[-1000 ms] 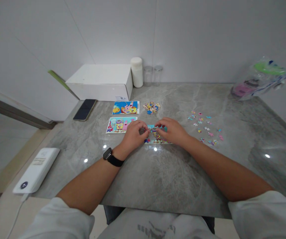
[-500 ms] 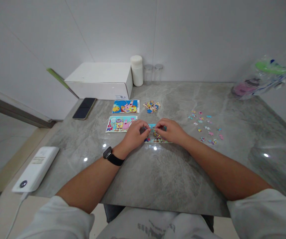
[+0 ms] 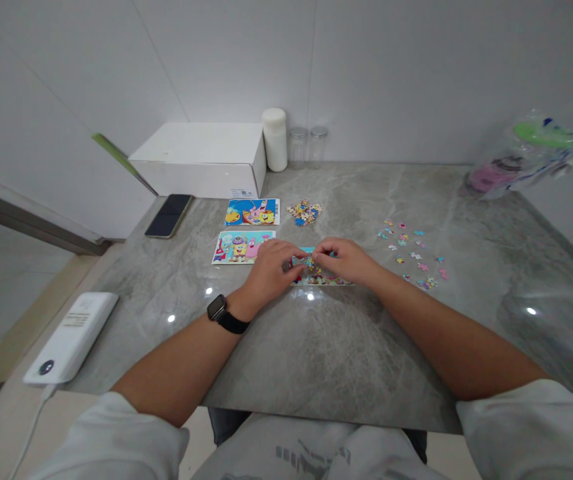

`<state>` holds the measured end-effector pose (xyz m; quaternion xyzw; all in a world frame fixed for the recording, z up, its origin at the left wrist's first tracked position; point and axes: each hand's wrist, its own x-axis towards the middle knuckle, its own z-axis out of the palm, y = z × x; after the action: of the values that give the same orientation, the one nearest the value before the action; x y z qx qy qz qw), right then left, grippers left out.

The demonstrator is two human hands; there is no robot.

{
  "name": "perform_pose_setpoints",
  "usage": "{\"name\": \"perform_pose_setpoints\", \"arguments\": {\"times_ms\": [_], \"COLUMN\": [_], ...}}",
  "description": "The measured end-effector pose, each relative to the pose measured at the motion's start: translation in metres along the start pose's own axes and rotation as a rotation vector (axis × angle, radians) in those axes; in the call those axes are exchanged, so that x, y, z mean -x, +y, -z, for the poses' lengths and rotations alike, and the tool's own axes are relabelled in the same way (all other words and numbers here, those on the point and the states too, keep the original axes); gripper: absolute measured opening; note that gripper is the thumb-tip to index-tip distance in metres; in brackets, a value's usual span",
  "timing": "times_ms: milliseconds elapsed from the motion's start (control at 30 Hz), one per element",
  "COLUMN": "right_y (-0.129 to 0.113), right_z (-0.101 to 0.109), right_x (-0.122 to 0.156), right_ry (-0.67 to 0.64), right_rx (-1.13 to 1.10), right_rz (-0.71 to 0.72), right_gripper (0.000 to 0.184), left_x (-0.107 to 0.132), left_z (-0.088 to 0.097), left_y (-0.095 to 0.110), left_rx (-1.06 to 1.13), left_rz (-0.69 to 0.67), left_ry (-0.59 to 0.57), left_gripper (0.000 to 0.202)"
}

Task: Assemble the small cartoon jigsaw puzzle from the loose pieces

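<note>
A partly covered jigsaw puzzle [image 3: 324, 279] lies flat on the table in front of me, with a light blue upper part and a many-coloured lower edge. My left hand [image 3: 275, 268] rests at its left side, index finger and thumb apart over the pieces. From the right, my right hand [image 3: 344, 259] reaches over the puzzle with thumb and index finger pinched on a small puzzle piece, mostly hidden by the fingers. Just left of my left hand is a cartoon picture card [image 3: 239, 248]; a second, blue card [image 3: 252, 212] lies behind it.
Loose puzzle pieces [image 3: 415, 256] are scattered at the right, and a heap of pieces [image 3: 305, 213] sits behind the puzzle. Around the table stand a white box [image 3: 196, 179], white bottle [image 3: 275, 141], two glass jars [image 3: 308, 148], phone [image 3: 169, 216], power bank [image 3: 74, 337] and bagged item [image 3: 516, 163].
My right hand has shifted slightly, its fingertips drawing in over the puzzle. My left index finger now reaches further right. The puzzle's right end shows a little more.
</note>
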<state>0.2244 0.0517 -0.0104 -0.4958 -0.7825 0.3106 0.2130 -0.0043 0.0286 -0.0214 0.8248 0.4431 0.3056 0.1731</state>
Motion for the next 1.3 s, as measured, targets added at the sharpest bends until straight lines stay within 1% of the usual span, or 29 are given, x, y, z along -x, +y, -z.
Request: {"name": "perform_pose_setpoints", "arguments": {"times_ms": [133,233,367,533,767,900,1033,1300], "right_y": [0.004,0.006,0.005,0.001,0.001,0.003,0.002,0.001], "right_z": [0.005,0.006,0.003,0.003,0.003,0.003,0.002,0.001], "right_x": [-0.001,-0.001,0.001,0.002,0.002,0.003,0.005,0.006], "right_ry": [0.091,0.078,0.06,0.047,0.045,0.053,0.035,0.002], "right_rx": [0.163,0.252,0.323,0.335,0.333,0.344,0.366,0.378], "right_rz": [0.078,0.109,0.081,0.068,0.07,0.098,0.144,0.163], "right_gripper": [0.021,0.021,0.021,0.022,0.022,0.022,0.023,0.025], "left_x": [0.001,0.002,0.003,0.003,0.002,0.003,0.007,0.009], "left_z": [-0.003,-0.007,-0.013,-0.017,-0.015,-0.013,-0.013,-0.016], "left_y": [-0.004,-0.008,-0.011,-0.011,-0.008,-0.008,-0.009,-0.012], "left_rx": [-0.042,-0.078,-0.105,-0.127,-0.125,-0.11,-0.173,-0.214], "left_rz": [0.039,0.049,0.032,0.04,0.059,-0.009,-0.085,-0.119], "left_ry": [0.026,0.011,0.001,-0.014,-0.018,-0.012,-0.041,-0.064], "left_gripper": [0.016,0.016,0.018,0.02,0.021,0.023,0.023,0.023]}}
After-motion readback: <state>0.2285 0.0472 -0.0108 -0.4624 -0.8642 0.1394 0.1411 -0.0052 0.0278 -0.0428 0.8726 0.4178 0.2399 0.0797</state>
